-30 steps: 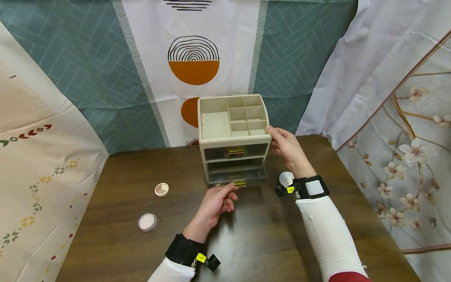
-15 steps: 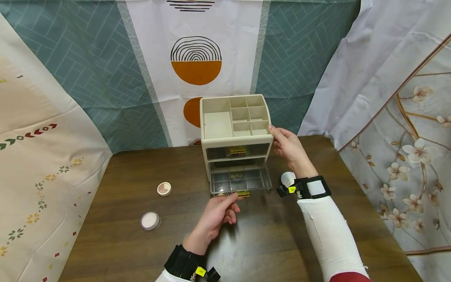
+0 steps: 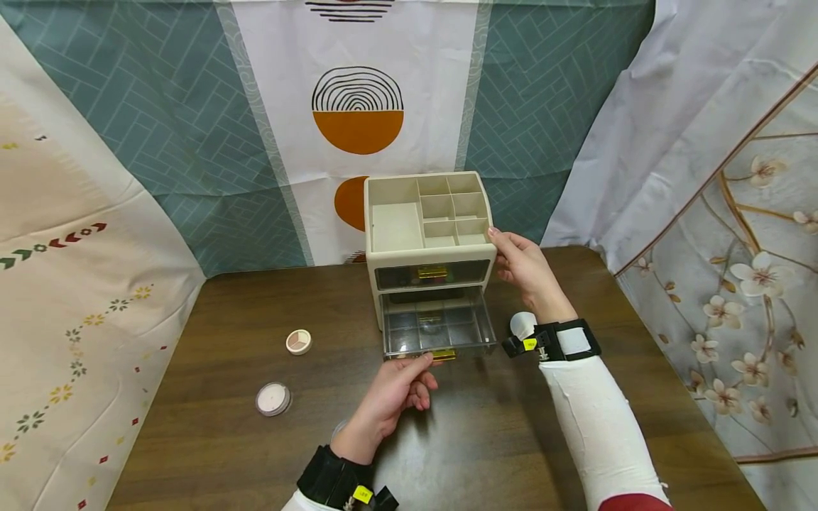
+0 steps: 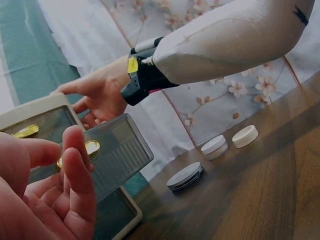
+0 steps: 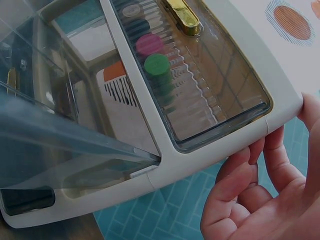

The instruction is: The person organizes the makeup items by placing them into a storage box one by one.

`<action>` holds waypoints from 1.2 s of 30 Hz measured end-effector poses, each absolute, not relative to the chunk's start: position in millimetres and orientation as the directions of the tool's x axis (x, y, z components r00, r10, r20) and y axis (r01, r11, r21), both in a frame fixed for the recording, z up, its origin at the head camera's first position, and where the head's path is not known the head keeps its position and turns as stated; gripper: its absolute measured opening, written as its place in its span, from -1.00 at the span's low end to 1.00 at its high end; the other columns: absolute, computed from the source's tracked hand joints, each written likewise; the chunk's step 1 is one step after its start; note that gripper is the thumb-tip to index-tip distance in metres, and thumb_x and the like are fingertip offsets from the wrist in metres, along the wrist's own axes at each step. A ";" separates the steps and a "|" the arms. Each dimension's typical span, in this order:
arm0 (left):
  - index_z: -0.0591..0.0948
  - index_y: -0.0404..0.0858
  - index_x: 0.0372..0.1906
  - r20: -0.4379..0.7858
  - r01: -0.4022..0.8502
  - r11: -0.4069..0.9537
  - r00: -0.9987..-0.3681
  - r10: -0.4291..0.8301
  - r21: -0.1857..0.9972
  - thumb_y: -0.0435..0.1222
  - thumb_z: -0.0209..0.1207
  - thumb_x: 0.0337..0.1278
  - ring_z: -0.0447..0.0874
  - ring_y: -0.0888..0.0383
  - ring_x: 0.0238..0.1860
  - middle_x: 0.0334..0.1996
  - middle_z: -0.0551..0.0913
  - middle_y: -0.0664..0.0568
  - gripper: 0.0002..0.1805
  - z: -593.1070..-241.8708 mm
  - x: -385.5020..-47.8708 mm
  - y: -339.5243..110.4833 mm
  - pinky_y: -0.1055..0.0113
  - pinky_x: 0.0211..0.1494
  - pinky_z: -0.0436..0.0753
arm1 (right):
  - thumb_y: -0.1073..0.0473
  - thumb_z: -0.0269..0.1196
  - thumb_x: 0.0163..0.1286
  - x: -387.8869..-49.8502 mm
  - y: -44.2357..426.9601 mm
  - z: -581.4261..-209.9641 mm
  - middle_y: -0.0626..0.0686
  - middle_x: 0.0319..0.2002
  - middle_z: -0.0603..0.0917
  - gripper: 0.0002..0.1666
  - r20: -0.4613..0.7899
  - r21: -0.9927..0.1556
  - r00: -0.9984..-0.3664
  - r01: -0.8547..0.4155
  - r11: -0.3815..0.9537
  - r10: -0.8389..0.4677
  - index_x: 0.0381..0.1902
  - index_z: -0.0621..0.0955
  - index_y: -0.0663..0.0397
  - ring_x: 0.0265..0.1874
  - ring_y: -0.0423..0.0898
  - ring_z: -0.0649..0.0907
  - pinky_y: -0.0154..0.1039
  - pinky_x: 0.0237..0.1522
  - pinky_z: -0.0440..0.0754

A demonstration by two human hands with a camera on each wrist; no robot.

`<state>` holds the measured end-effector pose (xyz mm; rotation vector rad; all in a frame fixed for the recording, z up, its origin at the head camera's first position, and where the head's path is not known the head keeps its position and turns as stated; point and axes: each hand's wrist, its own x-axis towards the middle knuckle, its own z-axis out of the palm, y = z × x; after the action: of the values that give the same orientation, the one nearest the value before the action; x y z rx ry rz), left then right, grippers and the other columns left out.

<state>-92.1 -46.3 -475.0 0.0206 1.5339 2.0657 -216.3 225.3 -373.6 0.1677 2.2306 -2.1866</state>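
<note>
A cream organizer (image 3: pixel 429 254) stands at the back of the table, with a divided open top and dark clear-fronted drawers. Its lower clear drawer (image 3: pixel 438 328) is pulled out; no items show in it. My left hand (image 3: pixel 391 399) pinches that drawer's gold handle (image 3: pixel 444 354) between thumb and fingers. My right hand (image 3: pixel 527 273) holds the organizer's right side, thumb at the top edge and fingers against the side wall. In the right wrist view the closed upper drawer (image 5: pixel 200 85) shows pink and green round items (image 5: pixel 157 65) behind its front.
On the table (image 3: pixel 230 312) at left lie a small round three-colour palette (image 3: pixel 298 342) and a round clear-rimmed container (image 3: pixel 273 399). A white round item (image 3: pixel 522 324) sits beside the right wrist. Another clear round edge peeks out by the left wrist. Curtains hang behind and at both sides.
The lower drawer has slid out toward the front, with my left hand moving along on its handle. My right hand keeps its place on the organizer's side.
</note>
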 end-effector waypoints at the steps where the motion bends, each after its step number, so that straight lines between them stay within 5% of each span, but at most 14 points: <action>1: 0.57 -0.61 0.28 -0.309 -0.425 -0.184 -0.838 0.449 0.886 -0.09 0.14 0.63 0.55 0.36 -0.67 -0.52 0.67 0.15 -0.41 -475.1 -92.3 -46.8 0.48 -0.51 0.56 | -0.27 0.28 0.56 -215.8 225.2 -373.3 -0.16 -0.29 0.72 -0.48 -0.084 -0.996 -0.994 0.086 0.017 0.067 0.06 0.62 0.06 -0.29 -0.26 0.66 -0.36 -0.30 0.51; 13: 0.62 -0.42 0.32 -0.188 -0.255 0.002 -0.709 0.679 0.967 -0.06 0.00 0.74 0.74 0.19 -0.50 -0.31 0.74 -0.02 -0.48 -466.6 -93.8 -114.4 0.37 -0.39 0.67 | -0.30 0.30 0.53 -216.1 224.1 -375.1 -0.13 -0.24 0.73 -0.46 -0.092 -0.995 -0.993 0.093 0.018 0.068 0.08 0.64 0.03 -0.24 -0.22 0.67 -0.32 -0.25 0.52; 22: 0.62 -0.53 0.16 -0.089 -0.105 0.007 -0.810 0.580 0.994 -0.19 -0.04 0.76 0.72 0.16 -0.45 -0.29 0.70 -0.13 -0.55 -462.2 -98.4 -177.7 0.32 -0.37 0.67 | -0.29 0.29 0.54 -218.1 225.0 -376.7 -0.12 -0.26 0.73 -0.47 -0.077 -0.997 -0.995 0.078 0.022 0.065 0.06 0.65 0.04 -0.27 -0.23 0.67 -0.32 -0.28 0.51; 36: 0.54 -0.48 0.35 -0.243 -0.170 0.247 -0.922 0.303 0.954 -0.10 0.10 0.69 0.75 -0.14 -0.29 -0.11 0.67 -0.33 -0.48 -468.1 -91.7 -238.6 0.12 -0.20 0.74 | -0.31 0.29 0.54 -218.6 226.9 -377.7 -0.10 -0.22 0.73 -0.42 -0.083 -0.996 -0.994 0.084 0.026 0.065 0.13 0.64 0.05 -0.24 -0.22 0.67 -0.32 -0.25 0.51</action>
<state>-91.7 -238.6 -468.1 0.1216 2.1478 1.7173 -218.6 226.9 -377.7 0.1632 2.2399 -2.1770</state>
